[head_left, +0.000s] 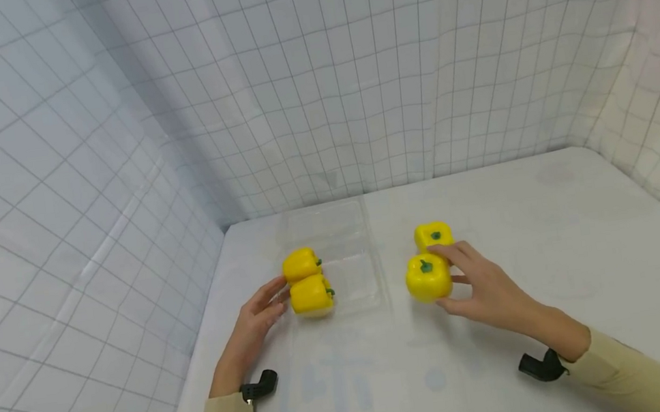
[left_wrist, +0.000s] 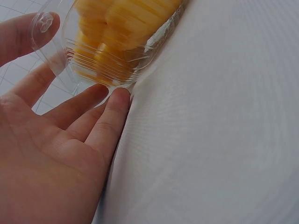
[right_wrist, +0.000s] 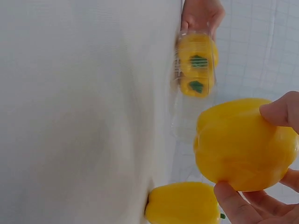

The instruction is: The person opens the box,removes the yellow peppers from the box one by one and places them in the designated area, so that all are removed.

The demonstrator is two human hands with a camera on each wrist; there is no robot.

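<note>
My right hand [head_left: 492, 296] grips a yellow bell pepper [head_left: 428, 280] between thumb and fingers. In the right wrist view this pepper [right_wrist: 245, 147] hangs above the table, its stem hidden. Just behind it another yellow bell pepper [head_left: 432, 231] stands upright, green stem up. To the left lies a clear plastic clamshell container [head_left: 359, 278], its lid folded back. Two yellow bell peppers [head_left: 311, 295] lie on their sides in its left part, stems pointing right. Against the container's left side rests my left hand [head_left: 251, 322], fingers extended; the left wrist view shows its fingertips [left_wrist: 120, 95] touching the ribbed wall.
A white table [head_left: 555, 226] carries everything, with faint bluish marks near the front. White grid-patterned curtains [head_left: 317, 97] hang behind and on both sides. Each wrist wears a black camera mount [head_left: 541, 367].
</note>
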